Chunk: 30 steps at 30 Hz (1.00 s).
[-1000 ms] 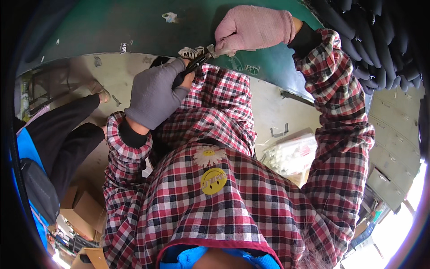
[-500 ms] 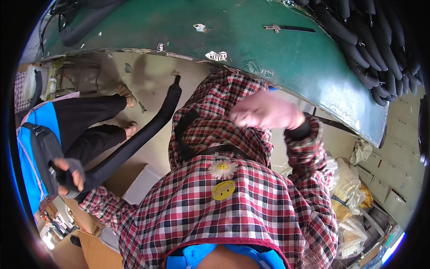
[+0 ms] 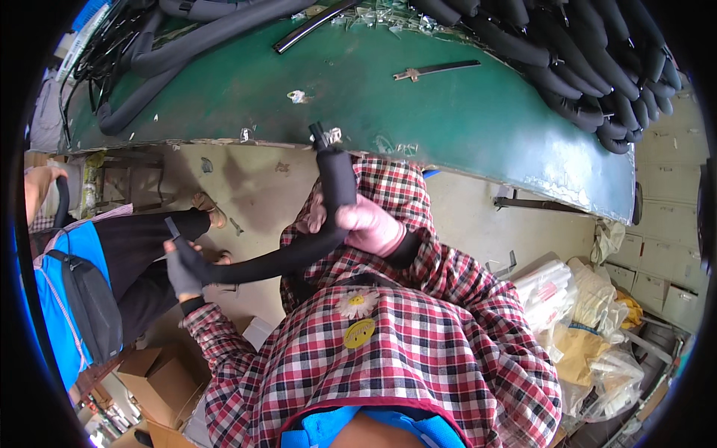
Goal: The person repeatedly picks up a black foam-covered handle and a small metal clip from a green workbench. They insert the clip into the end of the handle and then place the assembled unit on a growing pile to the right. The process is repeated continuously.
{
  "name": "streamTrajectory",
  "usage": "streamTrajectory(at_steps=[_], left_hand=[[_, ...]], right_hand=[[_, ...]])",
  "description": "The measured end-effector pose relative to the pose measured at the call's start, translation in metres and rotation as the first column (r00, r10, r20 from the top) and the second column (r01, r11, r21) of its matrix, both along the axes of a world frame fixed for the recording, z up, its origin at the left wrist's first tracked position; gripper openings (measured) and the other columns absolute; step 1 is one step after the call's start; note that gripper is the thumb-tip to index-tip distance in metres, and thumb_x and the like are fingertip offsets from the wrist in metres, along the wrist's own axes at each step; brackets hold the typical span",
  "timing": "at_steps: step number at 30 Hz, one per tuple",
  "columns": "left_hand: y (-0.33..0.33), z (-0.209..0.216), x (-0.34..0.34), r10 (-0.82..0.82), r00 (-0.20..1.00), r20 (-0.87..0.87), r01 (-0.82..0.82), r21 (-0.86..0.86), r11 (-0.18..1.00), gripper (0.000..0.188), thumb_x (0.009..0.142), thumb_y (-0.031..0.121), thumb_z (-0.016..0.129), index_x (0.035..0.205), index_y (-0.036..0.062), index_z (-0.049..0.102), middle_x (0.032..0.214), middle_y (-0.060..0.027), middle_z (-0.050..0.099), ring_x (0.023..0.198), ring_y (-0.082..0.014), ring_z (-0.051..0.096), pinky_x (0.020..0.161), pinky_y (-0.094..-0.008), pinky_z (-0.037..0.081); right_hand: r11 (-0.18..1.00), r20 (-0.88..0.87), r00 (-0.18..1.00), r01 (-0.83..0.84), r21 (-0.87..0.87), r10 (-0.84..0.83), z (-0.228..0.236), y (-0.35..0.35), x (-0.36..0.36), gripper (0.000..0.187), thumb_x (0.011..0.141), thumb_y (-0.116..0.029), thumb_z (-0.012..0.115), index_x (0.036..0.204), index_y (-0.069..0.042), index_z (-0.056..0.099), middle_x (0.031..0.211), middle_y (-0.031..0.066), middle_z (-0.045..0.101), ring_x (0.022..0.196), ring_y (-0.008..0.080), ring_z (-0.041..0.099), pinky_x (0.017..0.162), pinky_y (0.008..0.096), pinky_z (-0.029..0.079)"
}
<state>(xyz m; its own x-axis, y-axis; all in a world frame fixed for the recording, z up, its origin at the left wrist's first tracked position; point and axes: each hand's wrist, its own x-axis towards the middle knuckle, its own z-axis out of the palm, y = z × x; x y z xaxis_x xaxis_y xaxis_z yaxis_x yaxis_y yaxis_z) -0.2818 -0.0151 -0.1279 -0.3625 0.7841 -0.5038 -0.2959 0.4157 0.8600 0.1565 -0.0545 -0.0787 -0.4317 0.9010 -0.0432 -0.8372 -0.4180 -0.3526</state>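
A bent, black foam-covered tube (image 3: 280,257) spans the space before my body, its bare dark end pointing up at the table's edge. My left hand (image 3: 182,273), in a grey fingertip-free glove, is closed around its lower left end. Near the upper bend, my right hand (image 3: 371,226) in a pink glove grips the foam, with its thumb in front and its fingers behind the tube.
On the green table (image 3: 246,97) lie a flat dark metal strip (image 3: 441,70), a glossy black tube (image 3: 314,26) and a heap of foam-covered tubes (image 3: 582,67). Another person (image 3: 67,299) stands at left. Cardboard boxes (image 3: 160,384) and plastic bags (image 3: 597,358) are lower down.
My right hand has come down and left from the air and taken hold of the tube's upper part. The left hand has brought the tube rightward and turned it.
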Motion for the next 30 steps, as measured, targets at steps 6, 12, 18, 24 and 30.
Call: streamTrajectory(at_steps=[6,12,18,24,30], left_hand=[[-0.003,0.09,0.192,-0.532,0.745,-0.403,0.652,0.27,0.708,0.056,0.099,0.034,0.059,0.142,0.0002,0.047,0.126,-0.0119,0.06,0.118,-0.0209,0.056,0.103,-0.0371,0.042],[0.012,0.116,0.291,-0.648,0.696,-0.309,0.707,0.142,0.693,0.058,0.083,0.011,0.078,0.132,0.0037,0.048,0.103,-0.0077,0.067,0.091,-0.0144,0.065,0.082,-0.0308,0.053],[-0.016,0.125,0.276,-0.665,0.646,-0.375,0.747,0.127,0.653,0.065,0.082,0.0,0.074,0.139,0.0029,0.043,0.101,-0.0081,0.062,0.086,-0.0145,0.058,0.081,-0.0305,0.052],[-0.018,0.132,0.274,-0.707,0.584,-0.399,0.787,0.065,0.614,0.06,0.082,0.002,0.074,0.137,0.0012,0.049,0.093,-0.005,0.062,0.082,-0.0127,0.058,0.08,-0.029,0.051],[-0.012,0.146,0.267,-0.686,0.718,-0.117,0.695,0.068,0.716,0.044,0.082,-0.003,0.071,0.122,0.0017,0.055,0.092,-0.0054,0.062,0.079,-0.0098,0.059,0.072,-0.0257,0.052]], right_hand=[[0.998,0.21,0.976,0.055,0.019,-0.058,0.022,-0.003,-0.016,0.054,0.084,-0.013,0.08,0.125,-0.005,0.048,0.098,-0.0008,0.057,0.087,0.0073,0.055,0.079,0.0244,0.05],[0.862,0.865,0.228,-0.148,0.485,-0.448,0.028,-0.007,-0.012,0.052,0.087,-0.026,0.075,0.127,-0.005,0.05,0.102,0.0198,0.065,0.092,0.0403,0.066,0.083,0.0427,0.055],[0.778,0.829,0.226,-0.288,0.559,-0.512,0.138,0.027,0.111,0.019,0.086,-0.013,0.072,0.105,-0.008,0.073,0.094,0.0106,0.071,0.084,0.0268,0.069,0.075,0.0371,0.057],[0.763,0.49,-0.67,-0.18,0.621,-0.558,0.115,0.145,0.163,0.015,0.083,-0.028,0.069,0.084,-0.014,0.074,0.081,0.0077,0.068,0.082,0.0296,0.066,0.071,0.0411,0.053],[0.774,0.418,-0.725,-0.248,0.583,-0.547,0.1,0.155,0.141,0.014,0.084,-0.027,0.069,0.081,-0.013,0.071,0.081,0.0074,0.068,0.079,0.0295,0.068,0.068,0.0405,0.054]])
